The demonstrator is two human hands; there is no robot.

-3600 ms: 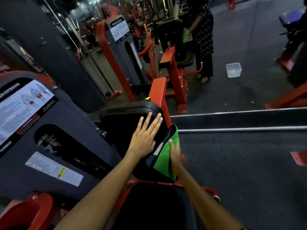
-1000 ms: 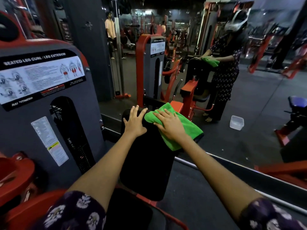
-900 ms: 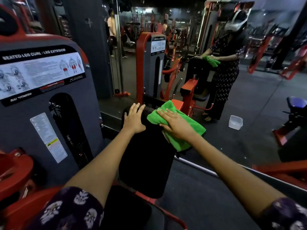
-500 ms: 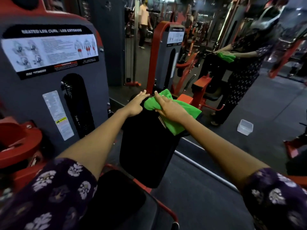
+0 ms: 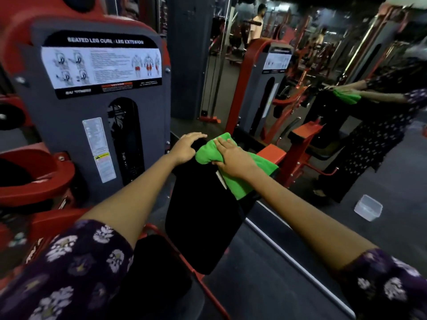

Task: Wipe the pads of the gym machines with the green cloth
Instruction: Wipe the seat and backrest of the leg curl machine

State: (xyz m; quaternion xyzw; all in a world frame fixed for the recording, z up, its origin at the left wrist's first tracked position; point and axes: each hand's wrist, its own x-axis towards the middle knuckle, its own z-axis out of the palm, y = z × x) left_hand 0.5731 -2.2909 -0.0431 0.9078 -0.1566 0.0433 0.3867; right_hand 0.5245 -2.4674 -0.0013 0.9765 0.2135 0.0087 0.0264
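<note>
The right hand lies flat on the green cloth, fingers straight and close together, thumb tucked under the cloth's near fold, pressing it against the top edge of the black back pad. The cloth is draped over the pad's upper right corner, its bunched end toward the left and its loose end hanging down the pad's right side, where a small white tag shows at its edge. The left hand rests on the pad's top left corner, just beside the cloth, fingers relaxed and slightly arched over the edge, holding nothing. Both forearms reach forward from dark floral sleeves.

The pad stands upright above a black seat cushion on a red frame. To the left stands the grey weight-stack housing with an instruction placard headed "Seated Leg Curl / Leg Extension" and a smaller warning sticker below it. Ahead is a wall mirror reflecting the person in a patterned dress with the cloth on the pad. A clear plastic tub shows on the floor in the reflection, and farther back other red machines and two people, blurred.
</note>
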